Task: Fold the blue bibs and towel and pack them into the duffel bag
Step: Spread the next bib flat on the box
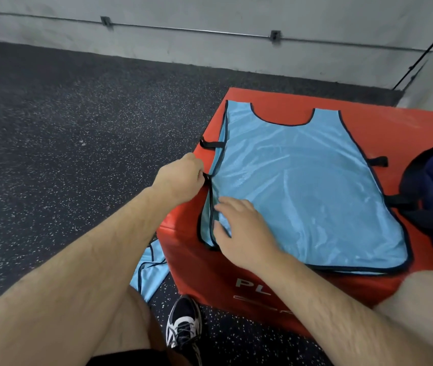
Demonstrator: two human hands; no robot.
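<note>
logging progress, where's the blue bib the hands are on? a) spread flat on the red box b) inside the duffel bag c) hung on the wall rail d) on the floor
a: the blue bib lies spread on the red box, right hand flat on it, left hand pinching its side strap.

I see a red padded box (pixel 199 262) standing on a dark speckled floor (pixel 78 128), with partly hidden white lettering (pixel 253 283) on its near side. A grey wall (pixel 210 11) behind carries a thin bracketed pipe (pixel 183 29). A black-and-white shoe (pixel 183 326) rests near the box.
</note>
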